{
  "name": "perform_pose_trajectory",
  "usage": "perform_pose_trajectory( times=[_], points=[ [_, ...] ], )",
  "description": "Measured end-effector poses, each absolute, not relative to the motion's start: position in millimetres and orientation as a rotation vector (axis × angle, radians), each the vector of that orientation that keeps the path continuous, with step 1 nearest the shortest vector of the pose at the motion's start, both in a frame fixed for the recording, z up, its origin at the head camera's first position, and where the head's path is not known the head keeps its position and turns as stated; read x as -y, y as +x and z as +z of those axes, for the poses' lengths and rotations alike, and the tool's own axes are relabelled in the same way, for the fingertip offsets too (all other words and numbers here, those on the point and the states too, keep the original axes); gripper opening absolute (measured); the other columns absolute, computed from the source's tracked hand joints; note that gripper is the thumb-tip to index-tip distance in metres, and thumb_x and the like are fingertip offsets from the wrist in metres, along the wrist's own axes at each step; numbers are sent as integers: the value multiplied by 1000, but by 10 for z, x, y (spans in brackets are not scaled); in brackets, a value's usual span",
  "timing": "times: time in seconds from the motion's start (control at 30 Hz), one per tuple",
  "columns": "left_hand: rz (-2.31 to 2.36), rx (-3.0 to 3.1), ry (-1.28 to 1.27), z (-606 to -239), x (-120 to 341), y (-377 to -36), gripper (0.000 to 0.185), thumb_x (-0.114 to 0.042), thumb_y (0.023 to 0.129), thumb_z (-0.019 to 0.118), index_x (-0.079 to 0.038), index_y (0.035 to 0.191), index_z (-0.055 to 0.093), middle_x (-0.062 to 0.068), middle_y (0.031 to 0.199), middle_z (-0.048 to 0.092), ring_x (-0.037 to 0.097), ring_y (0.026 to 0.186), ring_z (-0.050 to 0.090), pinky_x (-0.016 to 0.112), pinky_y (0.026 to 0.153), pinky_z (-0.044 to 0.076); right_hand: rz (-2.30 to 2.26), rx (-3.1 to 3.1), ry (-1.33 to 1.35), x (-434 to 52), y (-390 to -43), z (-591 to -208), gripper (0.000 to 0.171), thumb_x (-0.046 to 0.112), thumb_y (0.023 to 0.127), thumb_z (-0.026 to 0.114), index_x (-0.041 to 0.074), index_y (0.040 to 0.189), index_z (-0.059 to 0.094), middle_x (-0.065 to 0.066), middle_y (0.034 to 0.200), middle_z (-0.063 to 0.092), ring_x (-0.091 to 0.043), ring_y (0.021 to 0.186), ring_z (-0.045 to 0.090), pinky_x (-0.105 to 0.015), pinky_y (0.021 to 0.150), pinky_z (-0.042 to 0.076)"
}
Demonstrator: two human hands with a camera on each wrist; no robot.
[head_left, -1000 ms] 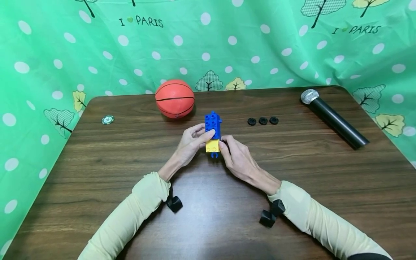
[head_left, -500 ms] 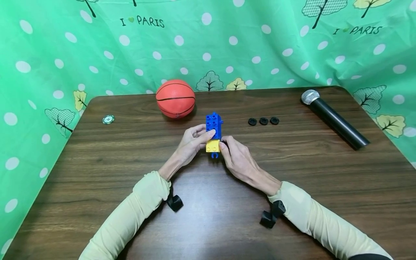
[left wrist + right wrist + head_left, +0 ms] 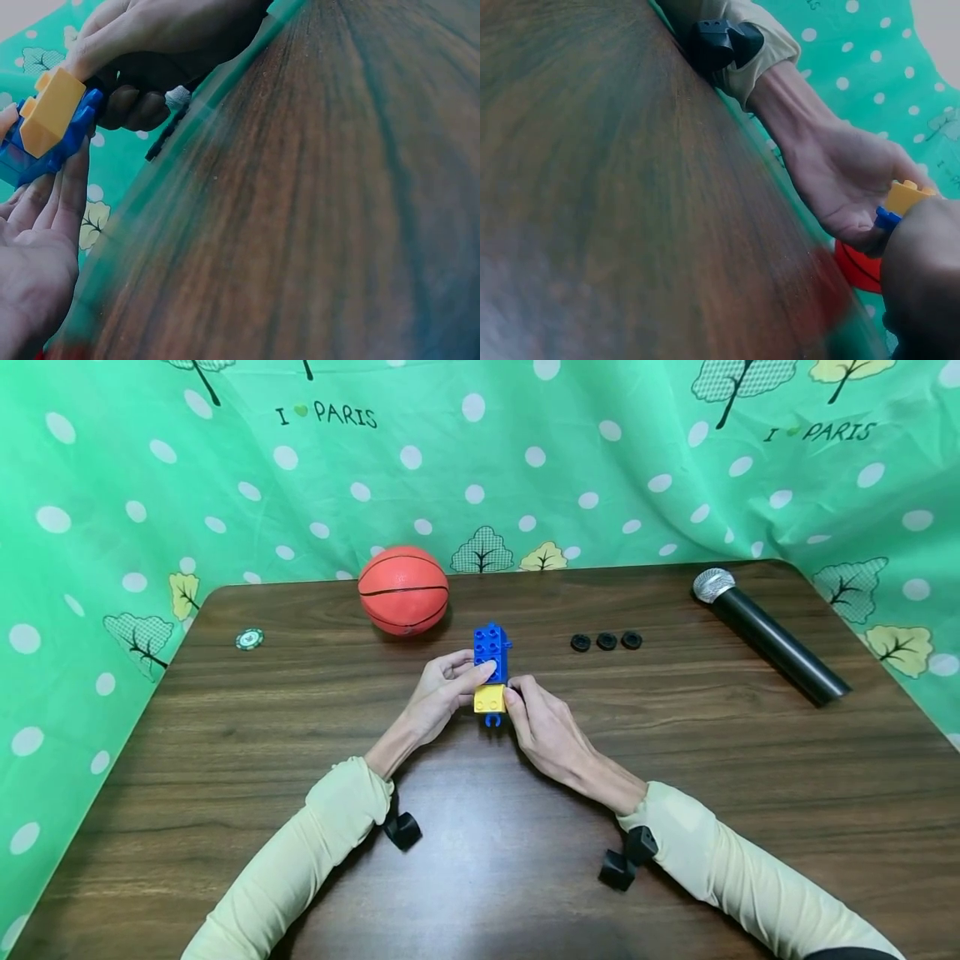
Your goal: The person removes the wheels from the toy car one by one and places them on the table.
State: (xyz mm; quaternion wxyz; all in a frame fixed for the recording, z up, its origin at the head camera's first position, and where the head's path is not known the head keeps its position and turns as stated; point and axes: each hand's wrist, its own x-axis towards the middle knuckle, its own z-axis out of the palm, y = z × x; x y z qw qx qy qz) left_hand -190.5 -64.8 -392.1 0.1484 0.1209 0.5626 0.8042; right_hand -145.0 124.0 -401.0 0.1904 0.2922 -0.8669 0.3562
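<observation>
A toy brick car (image 3: 491, 647), with blue bricks and a yellow brick (image 3: 490, 699) at the near end, is held just over the table. My left hand (image 3: 444, 693) grips it from the left, thumb on top of the blue bricks and fingers beneath. My right hand (image 3: 551, 727) pinches at the right side of the yellow end. A dark piece, mostly hidden by those fingers, looks like a black toy wheel against the car's blue base. In the left wrist view the yellow brick (image 3: 52, 112) sits on the blue base (image 3: 71, 142).
Three black toy wheels (image 3: 607, 642) lie in a row right of the car. Behind it rests an orange basketball (image 3: 403, 591). A microphone (image 3: 772, 635) lies at the back right, a poker chip (image 3: 249, 638) at the back left. Green curtain (image 3: 480, 443) surrounds the brown table (image 3: 225, 735).
</observation>
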Motion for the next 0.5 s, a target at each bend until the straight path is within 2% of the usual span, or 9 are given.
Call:
perform_pose_trajectory(
  times=[0.3, 0.5],
  points=[
    [2317, -1616, 353, -3924, 641, -1908, 43, -12, 98, 61, 15, 131, 54, 13, 109, 70, 15, 92, 69, 28, 78, 59, 1088, 2450, 747, -1212, -1433, -3983, 9, 5, 109, 49, 0, 112, 56, -8, 86, 57, -22, 75, 55, -42, 65, 49],
    [2331, -1627, 374, -3928, 636, -1906, 41, -11, 98, 61, 15, 130, 55, 12, 108, 70, 14, 92, 69, 28, 79, 59, 1149, 2479, 692, -1215, -1438, -3985, 15, 15, 110, 51, 2, 113, 56, -8, 87, 59, -21, 74, 55, -40, 64, 48]
  ],
)
